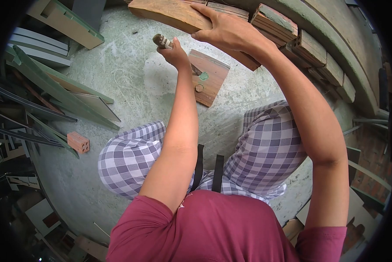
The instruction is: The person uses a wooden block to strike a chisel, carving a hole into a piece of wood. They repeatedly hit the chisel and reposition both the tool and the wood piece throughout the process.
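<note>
At the upper middle, my left hand (177,55) is closed around a short dark tool (162,42) with a rounded end and a pale band. My fingers hide the rest of it, so I cannot tell its kind. Thumb at the near edge and a finger toward the far edge, my right hand (231,31) grips a thick wooden beam (165,14) lying across the top of the view. Below the hands, a reddish-brown wooden board (215,78) lies on the concrete floor, with a green patch and a small round piece (199,88) on it.
Hollow bricks (310,48) line the curved concrete ledge (335,26) at upper right. Green-edged boards (69,89) lean along the left, near a single hollow brick (78,142). My knees in checked trousers (265,148) flank the floor (130,78) before me.
</note>
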Tool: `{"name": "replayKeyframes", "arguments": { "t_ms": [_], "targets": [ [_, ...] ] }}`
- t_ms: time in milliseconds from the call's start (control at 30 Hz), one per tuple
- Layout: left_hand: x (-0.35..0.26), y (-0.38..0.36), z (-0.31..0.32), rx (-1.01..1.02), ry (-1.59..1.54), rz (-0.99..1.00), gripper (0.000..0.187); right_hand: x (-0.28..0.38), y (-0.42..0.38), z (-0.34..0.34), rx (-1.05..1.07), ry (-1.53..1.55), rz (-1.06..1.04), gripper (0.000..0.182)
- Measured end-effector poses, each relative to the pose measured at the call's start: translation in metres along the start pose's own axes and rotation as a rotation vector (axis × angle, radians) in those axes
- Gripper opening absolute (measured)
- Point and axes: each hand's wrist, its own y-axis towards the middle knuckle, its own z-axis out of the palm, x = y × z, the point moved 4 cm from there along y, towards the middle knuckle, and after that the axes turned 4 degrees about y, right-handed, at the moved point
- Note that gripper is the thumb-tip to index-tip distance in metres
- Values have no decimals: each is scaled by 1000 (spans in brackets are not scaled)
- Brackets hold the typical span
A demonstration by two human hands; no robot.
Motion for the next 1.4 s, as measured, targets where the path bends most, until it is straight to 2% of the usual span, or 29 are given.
{"name": "replayKeyframes", "arguments": {
  "t_ms": [167, 233, 333, 433, 633, 767, 867, 933, 1067, 1133, 1267, 1333, 1400],
  "targets": [
    [6, -12, 4, 50, 32, 25, 51, 9, -4, -7, -88, -4, -83, 73],
    [-7, -21, -1, 20, -10, -31, 52, 25, -7, -22, -128, -12, -119, 71],
    [-16, -23, -2, 12, 16, 21, 51, 56, -12, -47, -52, 97, -114, 82],
    [-24, -27, 0, 24, 79, 107, 50, 68, -25, -59, -269, 102, -208, 84],
    [-20, -33, -4, 56, -42, 25, 49, 62, -14, -60, -127, 149, -117, 84],
    [-20, -36, -5, 53, 31, 60, 49, 55, -12, -50, -142, 96, -131, 82],
    [-25, -38, -5, 66, -14, 73, 49, 50, -9, -46, -263, 57, -235, 81],
    [-25, -36, -5, 65, 4, 118, 49, 60, -15, -53, -136, 85, -151, 80],
    [-25, -36, -6, 81, -11, 92, 49, 60, -14, -53, -171, 82, -175, 81],
    [-25, -36, -7, 73, 4, 100, 49, 61, -13, -55, -53, 150, -127, 82],
    [-23, -36, -8, 72, 13, 100, 49, 61, -13, -52, -63, 154, -131, 82],
    [-23, -36, -8, 82, -12, 100, 50, 62, -14, -51, -160, 124, -188, 82],
    [-23, -37, -9, 83, -8, 103, 50, 60, -12, -56, -119, 153, -223, 82]
  ]
}}
